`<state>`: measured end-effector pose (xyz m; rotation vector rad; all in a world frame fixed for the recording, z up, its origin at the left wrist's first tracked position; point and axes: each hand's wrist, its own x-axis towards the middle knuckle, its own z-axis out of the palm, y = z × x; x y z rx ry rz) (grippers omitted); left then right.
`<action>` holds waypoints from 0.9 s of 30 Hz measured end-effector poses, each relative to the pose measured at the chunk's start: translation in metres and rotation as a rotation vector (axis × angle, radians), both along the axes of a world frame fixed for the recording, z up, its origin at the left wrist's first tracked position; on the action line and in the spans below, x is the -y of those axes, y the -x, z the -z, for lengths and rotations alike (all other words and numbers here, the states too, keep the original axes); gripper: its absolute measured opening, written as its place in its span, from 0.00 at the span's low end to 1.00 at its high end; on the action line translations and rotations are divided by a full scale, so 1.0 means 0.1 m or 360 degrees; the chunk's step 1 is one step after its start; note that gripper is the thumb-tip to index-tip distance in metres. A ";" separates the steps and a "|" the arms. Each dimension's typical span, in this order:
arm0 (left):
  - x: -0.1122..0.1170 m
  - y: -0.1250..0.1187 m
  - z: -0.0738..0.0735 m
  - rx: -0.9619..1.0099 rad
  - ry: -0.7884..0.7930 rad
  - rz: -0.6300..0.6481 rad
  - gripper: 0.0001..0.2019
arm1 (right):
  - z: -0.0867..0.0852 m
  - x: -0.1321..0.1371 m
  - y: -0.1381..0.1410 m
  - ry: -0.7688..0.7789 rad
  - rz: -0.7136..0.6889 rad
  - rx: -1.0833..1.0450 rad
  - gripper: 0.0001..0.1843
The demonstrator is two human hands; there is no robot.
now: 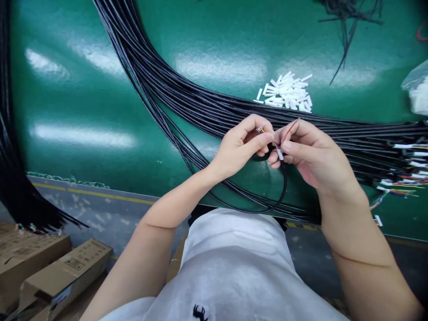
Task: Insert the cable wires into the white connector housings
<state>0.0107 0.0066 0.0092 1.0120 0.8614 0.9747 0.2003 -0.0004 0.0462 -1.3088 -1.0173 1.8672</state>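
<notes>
My left hand (pixel 242 142) and my right hand (pixel 310 149) meet over a green table (pixel 83 102), fingers pinched together on the end of one black cable (pixel 284 189). The cable loops down below my hands and back up. My left fingertips pinch thin coloured wires with a small metal terminal (pixel 259 129). A red wire (pixel 290 129) and a small white connector piece (pixel 279 154) sit in my right fingers. A thick bundle of black cables (pixel 174 89) sweeps across the table behind my hands.
A pile of small white connector housings (pixel 287 91) lies beyond my hands. Cable ends with coloured wires (pixel 404 171) fan out at the right. A plastic bag (pixel 417 89) sits at the right edge. Cardboard boxes (pixel 50 272) stand on the floor at lower left.
</notes>
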 end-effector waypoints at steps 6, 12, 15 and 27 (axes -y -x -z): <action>0.01 -0.02 -0.02 -0.0005 0.0054 0.0012 0.21 | 0.00 -0.01 -0.03 0.0105 -0.0002 -0.0035 0.22; 0.01 -0.02 -0.02 0.0029 0.0105 0.0011 0.21 | 0.01 -0.01 -0.05 0.0142 0.0010 -0.0079 0.22; 0.01 -0.02 0.00 0.0009 0.0145 -0.0006 0.22 | 0.01 -0.01 -0.04 0.0137 0.0008 -0.0039 0.24; -0.02 0.06 0.00 0.0206 0.0223 0.0227 0.21 | -0.02 0.02 -0.04 0.0095 -0.0017 -0.0048 0.18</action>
